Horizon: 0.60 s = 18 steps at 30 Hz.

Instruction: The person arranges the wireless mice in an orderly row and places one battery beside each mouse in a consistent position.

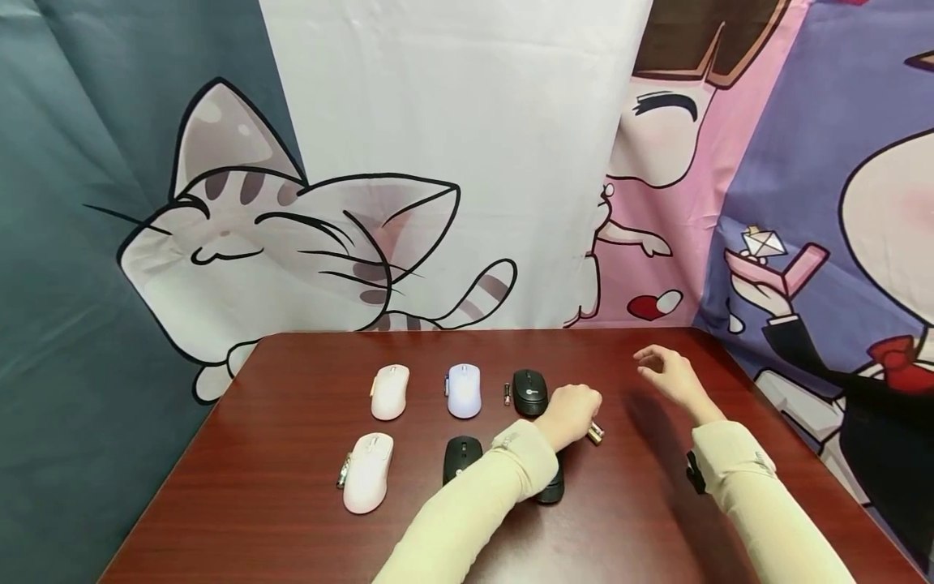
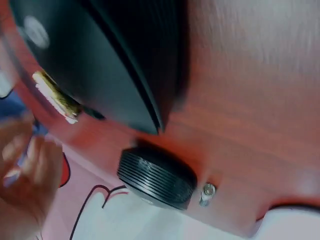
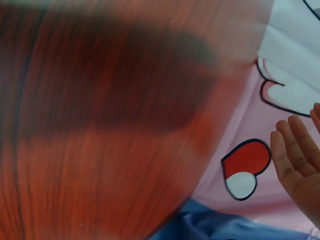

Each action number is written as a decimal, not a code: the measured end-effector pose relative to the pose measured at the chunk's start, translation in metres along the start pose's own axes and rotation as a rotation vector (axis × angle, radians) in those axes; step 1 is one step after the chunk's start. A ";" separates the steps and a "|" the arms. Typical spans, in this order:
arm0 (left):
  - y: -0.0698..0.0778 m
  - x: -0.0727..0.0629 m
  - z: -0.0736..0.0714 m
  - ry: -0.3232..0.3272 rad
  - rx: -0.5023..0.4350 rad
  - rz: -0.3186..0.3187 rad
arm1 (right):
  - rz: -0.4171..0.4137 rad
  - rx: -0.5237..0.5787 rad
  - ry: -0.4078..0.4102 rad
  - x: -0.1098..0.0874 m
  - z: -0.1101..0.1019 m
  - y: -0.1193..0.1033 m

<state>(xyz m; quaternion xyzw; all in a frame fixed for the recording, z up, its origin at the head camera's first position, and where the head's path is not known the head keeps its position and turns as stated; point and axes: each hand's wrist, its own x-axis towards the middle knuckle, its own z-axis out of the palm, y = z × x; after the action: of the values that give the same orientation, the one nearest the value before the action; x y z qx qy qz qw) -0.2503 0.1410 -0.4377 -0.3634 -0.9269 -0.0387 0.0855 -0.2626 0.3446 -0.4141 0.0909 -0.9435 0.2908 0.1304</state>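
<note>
My left hand [image 1: 572,410] is above the table at the right end of the mice, its fingers loosely bent. Close by it lie gold batteries [image 1: 596,432]. Under the left forearm, a black mouse [image 1: 552,487] is partly covered. In the left wrist view this mouse [image 2: 105,65] fills the upper left, with the batteries [image 2: 56,97] beside it and the hand [image 2: 30,175] apart from both. Farther back is another black mouse [image 1: 530,389] with a small battery [image 1: 507,394] at its side. Over the right part of the table, my right hand [image 1: 674,379] hovers with relaxed fingers, holding nothing.
On the left stand a pale mouse [image 1: 390,392], a lavender mouse [image 1: 464,391] and a white mouse [image 1: 368,474] with silver batteries [image 1: 343,470] beside it. The left sleeve overlaps one more black mouse [image 1: 461,454]. A printed curtain [image 1: 452,105] hangs behind the table [image 1: 241,503].
</note>
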 end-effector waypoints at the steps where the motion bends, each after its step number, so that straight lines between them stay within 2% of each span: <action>1: -0.001 0.002 0.001 -0.035 0.009 0.031 | -0.001 -0.007 0.004 0.000 0.001 0.002; 3: -0.001 0.004 0.004 -0.103 0.013 0.100 | 0.002 -0.015 0.011 -0.001 0.004 0.006; 5: -0.001 0.006 0.008 -0.144 0.015 0.153 | 0.012 -0.024 0.011 -0.001 0.004 0.009; 12: -0.006 0.009 0.015 -0.160 0.097 0.152 | 0.029 -0.010 -0.001 0.002 0.010 0.012; 18: -0.006 0.012 0.017 -0.171 0.151 0.227 | 0.030 -0.009 -0.010 0.002 0.010 0.011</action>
<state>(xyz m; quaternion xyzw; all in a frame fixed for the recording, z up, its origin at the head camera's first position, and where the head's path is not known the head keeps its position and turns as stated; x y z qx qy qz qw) -0.2655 0.1471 -0.4524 -0.4603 -0.8841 0.0721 0.0374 -0.2691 0.3481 -0.4273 0.0776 -0.9467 0.2879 0.1218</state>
